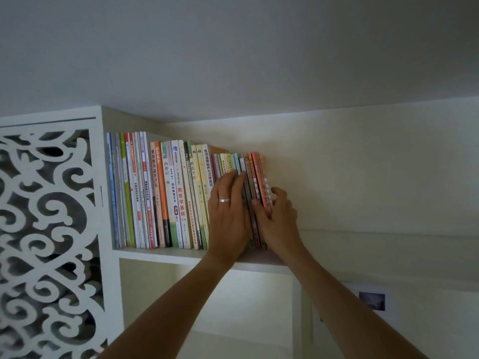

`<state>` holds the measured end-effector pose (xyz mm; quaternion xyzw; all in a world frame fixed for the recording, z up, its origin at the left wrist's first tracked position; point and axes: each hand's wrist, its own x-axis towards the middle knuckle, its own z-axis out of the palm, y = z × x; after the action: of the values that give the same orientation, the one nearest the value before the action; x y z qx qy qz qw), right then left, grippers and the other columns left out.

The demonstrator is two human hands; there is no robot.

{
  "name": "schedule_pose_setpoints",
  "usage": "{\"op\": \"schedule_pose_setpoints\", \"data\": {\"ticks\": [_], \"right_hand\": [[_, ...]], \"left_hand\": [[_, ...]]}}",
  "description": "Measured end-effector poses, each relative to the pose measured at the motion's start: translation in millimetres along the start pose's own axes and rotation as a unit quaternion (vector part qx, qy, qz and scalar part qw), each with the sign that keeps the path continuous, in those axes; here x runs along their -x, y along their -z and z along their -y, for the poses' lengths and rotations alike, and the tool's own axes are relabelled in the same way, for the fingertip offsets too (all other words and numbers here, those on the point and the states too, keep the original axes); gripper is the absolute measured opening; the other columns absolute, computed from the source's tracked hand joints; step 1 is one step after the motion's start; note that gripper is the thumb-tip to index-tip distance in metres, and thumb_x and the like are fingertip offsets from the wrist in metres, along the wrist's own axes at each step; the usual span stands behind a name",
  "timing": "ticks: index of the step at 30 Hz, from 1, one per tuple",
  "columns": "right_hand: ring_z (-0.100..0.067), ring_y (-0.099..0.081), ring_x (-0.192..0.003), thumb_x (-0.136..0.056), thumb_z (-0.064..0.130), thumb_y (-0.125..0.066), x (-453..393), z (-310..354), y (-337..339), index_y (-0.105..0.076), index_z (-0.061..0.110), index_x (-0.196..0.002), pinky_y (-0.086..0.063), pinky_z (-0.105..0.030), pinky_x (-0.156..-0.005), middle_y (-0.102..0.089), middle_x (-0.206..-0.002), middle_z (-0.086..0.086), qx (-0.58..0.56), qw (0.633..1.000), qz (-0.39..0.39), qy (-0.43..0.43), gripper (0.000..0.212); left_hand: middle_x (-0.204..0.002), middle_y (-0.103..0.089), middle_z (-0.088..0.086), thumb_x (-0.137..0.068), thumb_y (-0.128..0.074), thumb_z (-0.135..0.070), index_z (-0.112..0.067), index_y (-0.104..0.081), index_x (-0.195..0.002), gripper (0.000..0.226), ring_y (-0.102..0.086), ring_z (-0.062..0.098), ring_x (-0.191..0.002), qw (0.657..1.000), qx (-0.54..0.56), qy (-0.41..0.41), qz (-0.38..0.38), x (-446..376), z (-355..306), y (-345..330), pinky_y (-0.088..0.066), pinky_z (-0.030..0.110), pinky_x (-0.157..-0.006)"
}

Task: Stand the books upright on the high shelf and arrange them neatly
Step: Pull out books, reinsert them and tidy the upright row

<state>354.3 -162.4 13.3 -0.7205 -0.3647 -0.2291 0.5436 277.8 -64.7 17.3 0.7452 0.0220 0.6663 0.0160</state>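
I see the books (160, 193) upright on the high shelf (160, 253), mid-left of frame. My left hand (228, 211) lies flat w/ straight fingers on spines; right hand (278, 218) prob. pinches the end books (259, 177), thumb in front

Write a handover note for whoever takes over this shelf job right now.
Left hand: open, fingers flat against the spines of the short books.
Right hand: grips the last few thin books at the row's right end.
Done: the tall books stand upright on the high shelf, packed to the left.
Left: the end books lean left; straighten them, press them to the row, even the spines.
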Motion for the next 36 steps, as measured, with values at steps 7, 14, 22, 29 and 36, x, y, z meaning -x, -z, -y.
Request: {"op": "schedule_pose_setpoints", "data": {"ticks": [7, 14, 22, 29, 36], "right_hand": [[-0.028, -0.063, -0.113, -0.079, 0.092, -0.04, -2, -10, 1, -0.038, 0.037, -0.131, -0.06, -0.049, -0.089, -0.061, -0.126, 0.0, -0.049, 0.998, -0.02, -0.027, 0.076], [-0.019, -0.066, -0.098, -0.105, 0.045, -0.044, 3, -5, 7, -0.042, 0.021, -0.134, -0.063, -0.042, -0.079, -0.062, -0.117, -0.002, -0.059, 0.992, -0.111, -0.003, 0.038], [-0.009, -0.068, -0.098, -0.091, 0.06, -0.064, 5, -1, 17, -0.052, 0.02, -0.129, -0.059, -0.022, -0.075, -0.064, -0.117, 0.005, -0.114, 0.992, -0.017, -0.047, 0.057], [-0.015, -0.068, -0.106, -0.073, 0.085, -0.062, 0, -6, 13, -0.05, 0.025, -0.127, -0.063, -0.042, -0.086, -0.062, -0.122, 0.004, -0.154, 0.985, 0.011, -0.077, 0.082], [-0.019, -0.065, -0.103, -0.063, 0.1, -0.051, -3, -9, 6, -0.052, 0.025, -0.123, -0.062, -0.04, -0.083, -0.063, -0.115, 0.002, -0.058, 0.996, -0.024, -0.056, 0.096]], "left_hand": [[-0.156, -0.041, 0.013, -0.105, -0.04, -0.032, -0.009, -0.047, -0.151, 0.052, -0.037, 0.028, -0.146, 1.0, 0.008, 0.016, 0.013, -1, -1, 4, -0.033, 0.045, -0.121], [-0.158, -0.038, 0.012, -0.1, -0.045, -0.027, -0.015, -0.058, -0.14, 0.044, -0.036, 0.032, -0.146, 1.0, -0.007, 0.008, 0.02, 1, 3, 1, -0.037, 0.055, -0.117], [-0.156, -0.04, 0.013, -0.104, -0.047, -0.03, -0.011, -0.058, -0.14, 0.042, -0.037, 0.03, -0.144, 1.0, 0.0, 0.001, 0.01, 1, 1, 1, -0.032, 0.045, -0.12], [-0.158, -0.038, 0.013, -0.105, -0.048, -0.031, -0.01, -0.047, -0.151, 0.051, -0.036, 0.03, -0.146, 1.0, -0.018, 0.002, 0.006, 1, 1, -2, -0.028, 0.043, -0.122], [-0.152, -0.043, 0.016, -0.104, -0.047, -0.034, -0.009, -0.047, -0.15, 0.052, -0.043, 0.033, -0.138, 0.998, -0.065, -0.012, 0.02, -4, 3, -3, -0.039, 0.049, -0.115]]}}
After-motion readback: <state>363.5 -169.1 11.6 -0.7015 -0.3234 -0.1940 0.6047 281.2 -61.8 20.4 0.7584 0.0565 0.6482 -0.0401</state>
